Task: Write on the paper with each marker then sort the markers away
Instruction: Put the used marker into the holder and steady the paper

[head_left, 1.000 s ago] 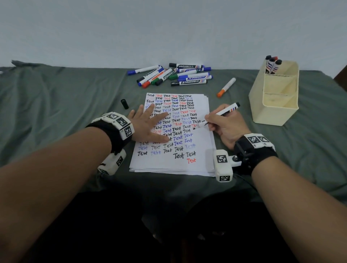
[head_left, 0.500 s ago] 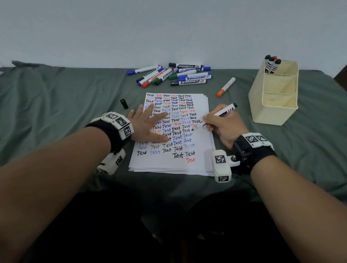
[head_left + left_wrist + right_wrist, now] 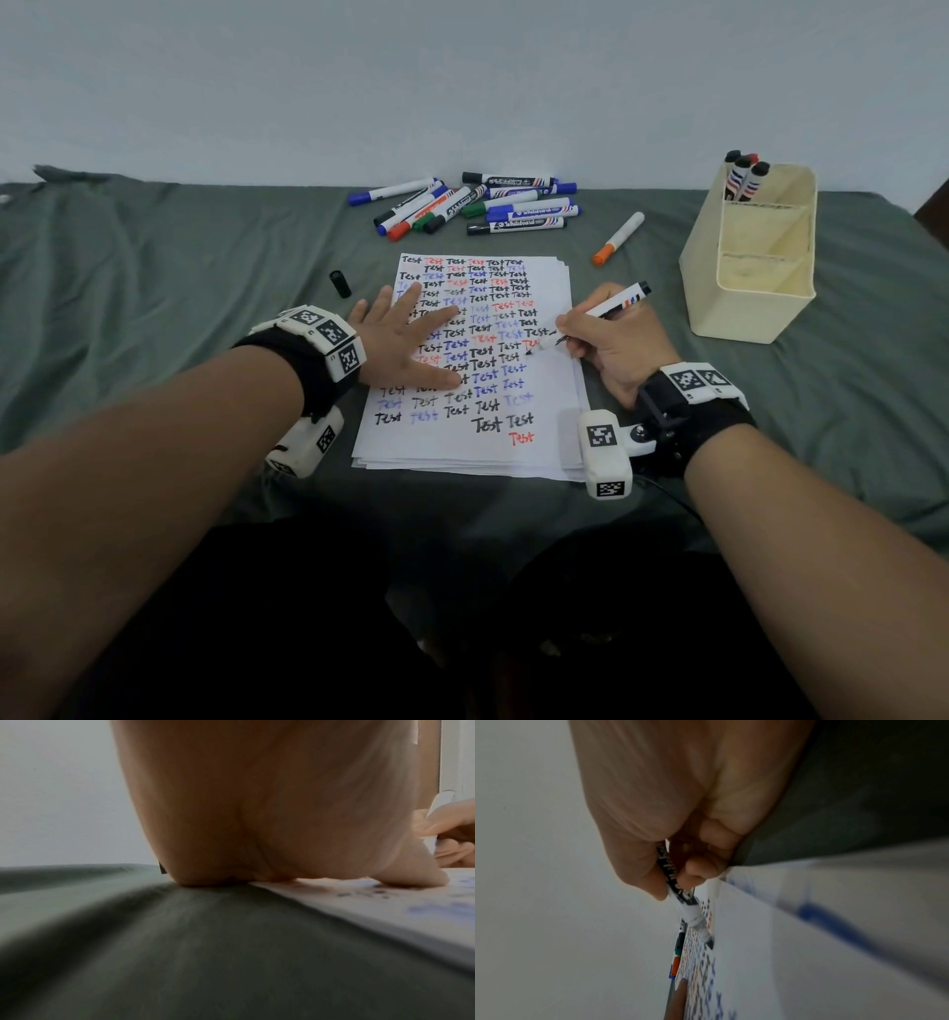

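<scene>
A stack of white paper (image 3: pixel 539 452) covered with rows of "Test" in black, blue and red lies on the green cloth. My left hand (image 3: pixel 405 344) lies flat on its left side, fingers spread, holding it down. My right hand (image 3: pixel 611 342) grips an uncapped black marker (image 3: pixel 611 308), whose tip (image 3: pixel 709 943) touches the paper near the right edge. The marker's black cap (image 3: pixel 340 283) lies left of the paper. A pile of capped markers (image 3: pixel 472 205) sits beyond the sheet, and an orange-capped marker (image 3: pixel 618 238) lies alone to its right.
A cream plastic organiser (image 3: pixel 755 288) with compartments stands at the right; three markers (image 3: pixel 742 174) stand in its far compartment. The green cloth (image 3: pixel 154 288) covers the whole table, with a plain wall behind. In the left wrist view my palm (image 3: pixel 257 821) rests at the paper's edge.
My right hand has slid the marker tip slightly left and down across the paper. The left hand has stayed flat on the sheet.
</scene>
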Motion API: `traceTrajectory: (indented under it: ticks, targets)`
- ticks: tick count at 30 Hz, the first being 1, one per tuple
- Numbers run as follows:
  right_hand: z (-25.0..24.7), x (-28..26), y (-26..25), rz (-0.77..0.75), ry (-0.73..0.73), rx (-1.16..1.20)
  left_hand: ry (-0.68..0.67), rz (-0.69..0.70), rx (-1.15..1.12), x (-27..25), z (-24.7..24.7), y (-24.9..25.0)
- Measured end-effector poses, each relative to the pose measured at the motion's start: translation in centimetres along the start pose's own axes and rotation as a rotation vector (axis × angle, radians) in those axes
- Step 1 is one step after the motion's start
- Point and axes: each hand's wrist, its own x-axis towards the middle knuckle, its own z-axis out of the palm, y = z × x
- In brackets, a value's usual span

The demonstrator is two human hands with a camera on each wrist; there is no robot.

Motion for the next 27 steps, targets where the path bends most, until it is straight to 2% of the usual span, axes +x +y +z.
traceTrajectory:
  ticks: [27]
  targets:
    - [-0.15,-0.06,-0.01,-0.009,0.009,0.032,0.016,-0.004,0.014,-0.18,-0.04,0.09]
